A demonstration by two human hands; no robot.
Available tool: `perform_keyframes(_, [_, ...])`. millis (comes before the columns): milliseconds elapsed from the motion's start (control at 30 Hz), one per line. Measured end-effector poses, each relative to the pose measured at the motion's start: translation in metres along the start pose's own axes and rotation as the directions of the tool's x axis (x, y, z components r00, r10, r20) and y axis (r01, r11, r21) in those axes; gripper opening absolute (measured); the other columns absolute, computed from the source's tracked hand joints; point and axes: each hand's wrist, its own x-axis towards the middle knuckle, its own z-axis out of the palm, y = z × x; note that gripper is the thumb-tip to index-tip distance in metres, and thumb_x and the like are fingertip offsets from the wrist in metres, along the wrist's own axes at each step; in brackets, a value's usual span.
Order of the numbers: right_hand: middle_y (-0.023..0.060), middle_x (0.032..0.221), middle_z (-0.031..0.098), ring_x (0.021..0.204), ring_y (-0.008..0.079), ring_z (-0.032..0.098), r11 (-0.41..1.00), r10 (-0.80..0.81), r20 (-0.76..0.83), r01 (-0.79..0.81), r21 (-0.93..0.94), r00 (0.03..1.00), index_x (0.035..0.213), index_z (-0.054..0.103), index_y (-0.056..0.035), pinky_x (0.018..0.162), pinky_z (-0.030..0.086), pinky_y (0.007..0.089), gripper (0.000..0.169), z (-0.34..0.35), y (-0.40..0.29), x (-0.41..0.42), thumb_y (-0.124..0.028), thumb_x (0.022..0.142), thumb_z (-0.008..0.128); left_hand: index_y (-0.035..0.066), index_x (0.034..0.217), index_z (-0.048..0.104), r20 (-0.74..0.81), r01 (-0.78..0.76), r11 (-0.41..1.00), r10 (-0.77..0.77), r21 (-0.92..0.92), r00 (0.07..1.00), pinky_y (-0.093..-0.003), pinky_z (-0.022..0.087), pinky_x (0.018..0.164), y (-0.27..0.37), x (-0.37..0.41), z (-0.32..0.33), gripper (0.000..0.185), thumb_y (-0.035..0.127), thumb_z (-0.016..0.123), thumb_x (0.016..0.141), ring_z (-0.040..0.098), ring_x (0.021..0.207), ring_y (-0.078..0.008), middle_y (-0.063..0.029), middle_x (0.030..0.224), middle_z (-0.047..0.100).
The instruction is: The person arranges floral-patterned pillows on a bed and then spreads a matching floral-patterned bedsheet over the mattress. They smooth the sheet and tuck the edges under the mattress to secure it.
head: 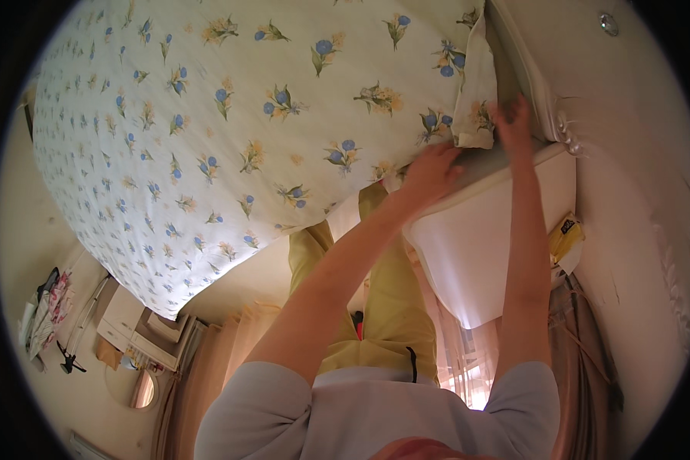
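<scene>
A pale bed sheet printed with blue and yellow flowers covers the mattress. Its right edge is folded over at a corner, beside a cream padded headboard. My left hand lies at the sheet's lower edge near this fold; whether its fingers grip the cloth is unclear. Just right of the fold, my right hand is raised with fingers apart, its fingertips close to the cloth, in the gap by the headboard.
A white bedside panel stands below my hands. A yellow packet is beside it at the right. Curtains hang at the lower left. Farther left are a white cabinet, a round mirror and hanging clothes.
</scene>
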Motion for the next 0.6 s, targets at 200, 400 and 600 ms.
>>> perform_keyframes(200, [0.013, 0.11, 0.051, 0.103, 0.0282, 0.048, 0.829, -0.206, 0.025, 0.188, -0.527, 0.978, 0.115, 0.046, -0.0099, 0.081, 0.042, 0.0386, 0.049, 0.031, -0.022, -0.007, -0.021, 0.071, 0.064, 0.006, 0.114, 0.047, -0.12, -0.035, 0.996, 0.046, 0.088, 0.992, -0.0379, 0.039, 0.089, -0.023, -0.043, -0.028, 0.039, 0.01, 0.056, 0.077, 0.041, 0.11, -0.0314, -0.0111, 0.122, 0.043])
perform_keyframes(400, [0.012, 0.088, 0.06, 0.083, 0.0289, 0.057, 0.93, 0.091, -0.252, -0.173, -0.323, 0.963, 0.095, 0.056, -0.0062, 0.075, 0.044, 0.0374, 0.022, 0.009, 0.006, 0.016, -0.012, 0.074, 0.055, 0.006, 0.115, 0.046, -0.17, -0.056, 0.989, 0.079, 0.135, 0.982, -0.0396, 0.038, 0.09, -0.015, -0.04, -0.044, 0.04, 0.009, 0.057, 0.076, 0.04, 0.11, -0.0324, -0.0119, 0.124, 0.041])
perform_keyframes(600, [0.0142, 0.116, 0.047, 0.113, 0.0315, 0.039, 0.748, -0.539, 0.148, 0.552, -0.368, 0.829, 0.102, 0.057, -0.0096, 0.093, 0.03, 0.047, 0.03, 0.037, -0.067, -0.029, -0.011, 0.072, 0.057, 0.007, 0.117, 0.046, -0.138, -0.064, 0.98, 0.091, 0.191, 0.986, -0.0396, 0.037, 0.091, -0.022, -0.032, -0.04, 0.043, 0.008, 0.057, 0.076, 0.04, 0.111, -0.0314, -0.0119, 0.127, 0.039])
